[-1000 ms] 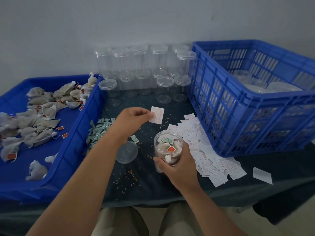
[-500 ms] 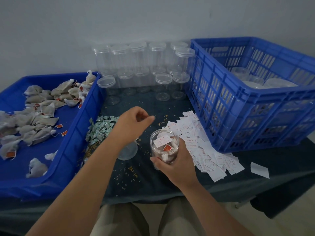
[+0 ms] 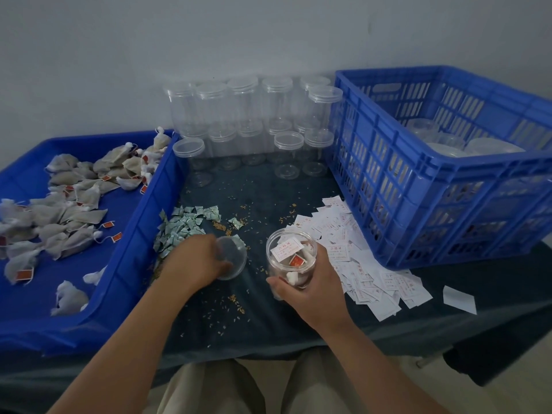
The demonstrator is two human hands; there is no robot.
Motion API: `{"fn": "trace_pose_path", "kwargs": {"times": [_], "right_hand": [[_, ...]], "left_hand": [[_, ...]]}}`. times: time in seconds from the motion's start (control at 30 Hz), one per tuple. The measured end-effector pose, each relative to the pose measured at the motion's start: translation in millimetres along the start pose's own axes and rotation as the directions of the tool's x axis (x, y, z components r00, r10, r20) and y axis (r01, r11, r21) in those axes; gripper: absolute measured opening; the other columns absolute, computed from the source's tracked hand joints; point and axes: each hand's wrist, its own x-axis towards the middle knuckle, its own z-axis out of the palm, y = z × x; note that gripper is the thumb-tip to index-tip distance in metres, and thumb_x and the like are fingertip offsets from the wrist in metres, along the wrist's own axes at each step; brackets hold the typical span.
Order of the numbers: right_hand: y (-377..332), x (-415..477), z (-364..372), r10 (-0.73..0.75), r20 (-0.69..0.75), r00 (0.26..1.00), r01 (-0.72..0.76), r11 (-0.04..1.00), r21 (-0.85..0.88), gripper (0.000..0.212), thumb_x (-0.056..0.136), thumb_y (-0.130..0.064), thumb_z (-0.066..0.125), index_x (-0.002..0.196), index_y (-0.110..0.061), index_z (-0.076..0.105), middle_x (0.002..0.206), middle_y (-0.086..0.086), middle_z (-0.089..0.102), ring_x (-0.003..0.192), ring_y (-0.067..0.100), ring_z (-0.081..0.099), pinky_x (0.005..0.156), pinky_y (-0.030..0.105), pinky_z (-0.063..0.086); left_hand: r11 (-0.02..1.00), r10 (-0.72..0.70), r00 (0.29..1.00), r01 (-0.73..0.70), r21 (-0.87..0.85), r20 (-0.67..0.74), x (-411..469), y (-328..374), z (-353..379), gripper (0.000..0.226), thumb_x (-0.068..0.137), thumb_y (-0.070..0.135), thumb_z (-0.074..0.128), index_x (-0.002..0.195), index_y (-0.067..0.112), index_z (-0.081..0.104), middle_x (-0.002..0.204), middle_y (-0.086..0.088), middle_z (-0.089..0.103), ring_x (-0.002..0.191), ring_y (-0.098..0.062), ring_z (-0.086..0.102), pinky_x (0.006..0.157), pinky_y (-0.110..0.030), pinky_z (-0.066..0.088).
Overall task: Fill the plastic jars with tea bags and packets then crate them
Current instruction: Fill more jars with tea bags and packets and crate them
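My right hand (image 3: 310, 289) grips an open clear jar (image 3: 291, 258) standing on the dark table; tea bags with red tags and a white paper slip lie inside it. My left hand (image 3: 195, 262) reaches down onto the clear lid (image 3: 234, 259) lying left of the jar, fingers curled round its near edge. A heap of small green packets (image 3: 182, 227) lies just behind that hand. White paper slips (image 3: 358, 255) spread to the right of the jar. Loose tea bags (image 3: 59, 210) fill the blue tray (image 3: 134, 240) on the left.
Several empty clear jars with lids (image 3: 248, 121) stand stacked against the back wall. A blue slotted crate (image 3: 418, 186) at the right holds lidded jars (image 3: 466, 144). Spilled tea grains dot the cloth. One stray slip (image 3: 458, 298) lies near the table's right edge.
My left hand dropped the white slip into the jar, then moved down and left onto the lid. The right hand kept hold of the jar.
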Motion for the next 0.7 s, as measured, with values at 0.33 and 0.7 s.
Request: {"fn": "trace_pose_path", "kwargs": {"times": [0.33, 0.7], "right_hand": [[0.3, -0.1, 2.5, -0.04, 0.091, 0.995, 0.044, 0.998, -0.042, 0.087, 0.068, -0.068, 0.09, 0.138, -0.042, 0.046, 0.129, -0.027, 0.064, 0.119, -0.001, 0.065, 0.093, 0.023, 0.058], [4.2, 2.9, 4.6, -0.017, 0.131, 0.991, 0.03, 0.995, -0.097, 0.079, 0.067, -0.07, 0.086, 0.129, -0.048, 0.041, 0.112, -0.028, 0.065, 0.103, -0.002, 0.068, 0.078, 0.015, 0.055]], "left_hand": [[0.698, 0.358, 0.93, -0.327, -0.637, -0.086, -30.9, 60.5, -38.2, 0.025, 0.088, 0.044, 0.065, 0.11, 0.048, 0.053, 0.103, 0.03, 0.065, 0.078, 0.004, 0.061, 0.064, -0.016, 0.048], [0.884, 0.385, 0.919, -0.393, -0.254, -0.085, -51.2, 114.1, -31.2, 0.079, 0.083, 0.091, 0.042, 0.143, 0.04, 0.045, 0.139, 0.017, 0.043, 0.135, -0.009, 0.04, 0.11, -0.037, 0.042]]}}
